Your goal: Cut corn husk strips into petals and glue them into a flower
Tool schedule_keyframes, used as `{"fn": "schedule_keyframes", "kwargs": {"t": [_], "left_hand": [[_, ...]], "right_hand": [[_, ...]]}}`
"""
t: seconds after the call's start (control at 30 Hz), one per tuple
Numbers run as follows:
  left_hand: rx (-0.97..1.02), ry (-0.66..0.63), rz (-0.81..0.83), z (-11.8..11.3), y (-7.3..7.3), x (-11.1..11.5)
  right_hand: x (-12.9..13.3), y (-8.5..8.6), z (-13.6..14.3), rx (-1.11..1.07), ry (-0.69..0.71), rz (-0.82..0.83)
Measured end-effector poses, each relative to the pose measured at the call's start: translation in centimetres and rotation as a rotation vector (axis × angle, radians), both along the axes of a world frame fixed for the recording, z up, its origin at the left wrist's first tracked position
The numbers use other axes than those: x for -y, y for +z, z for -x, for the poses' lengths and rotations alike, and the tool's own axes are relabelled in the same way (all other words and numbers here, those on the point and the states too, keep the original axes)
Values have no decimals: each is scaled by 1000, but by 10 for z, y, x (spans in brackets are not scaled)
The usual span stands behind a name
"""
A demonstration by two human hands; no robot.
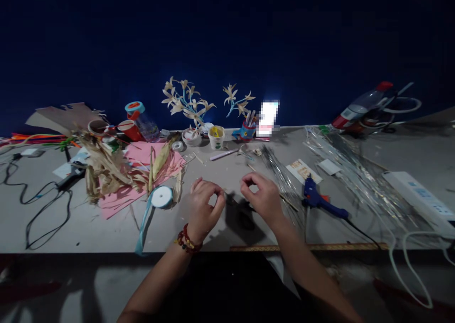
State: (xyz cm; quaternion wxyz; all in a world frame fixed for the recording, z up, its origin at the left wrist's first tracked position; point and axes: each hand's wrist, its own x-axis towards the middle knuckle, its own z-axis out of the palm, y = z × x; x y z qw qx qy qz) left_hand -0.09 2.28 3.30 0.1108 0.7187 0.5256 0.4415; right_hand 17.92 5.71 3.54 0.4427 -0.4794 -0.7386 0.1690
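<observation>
Over the middle of the table my left hand (205, 204), with a beaded bracelet (187, 240) at its wrist, is closed in a pinch of thumb and forefinger. My right hand (262, 197) pinches the same way, a short gap to the right. Whatever lies between either set of fingertips is too small to make out. Dark scissors (245, 218) appear to lie in shadow below the hands. Left of my left hand is a roll of light blue ribbon tape (161, 197), its tail hanging toward the table edge. A blue glue gun (316, 197) rests right of my right hand.
Dried husks (110, 166) lie on pink paper (121, 202) at left. Behind stand husk flowers (186, 100), a small tub (216, 138) and a lit phone (268, 116). Thin wires (280, 171), a power strip (421, 197) and a wooden ruler (256, 248) are rightward.
</observation>
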Motion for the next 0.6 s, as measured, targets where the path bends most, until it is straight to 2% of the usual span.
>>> {"fn": "schedule_keyframes", "kwargs": {"t": [0.07,0.17,0.23,0.43,0.6], "left_hand": [[4,-3,2,0,-1,0],[9,-10,-3,-2,-2,-1],[12,-8,-11,-3,-3,-1],[23,3,-7,-1,-2,0],[77,-22,4,-4,-4,0]], "right_hand": [[1,1,-1,-13,14,22],[6,3,5,-11,128,90],[7,4,8,19,153,95],[6,6,1,43,-6,-28],[11,5,9,-111,154,120]]}}
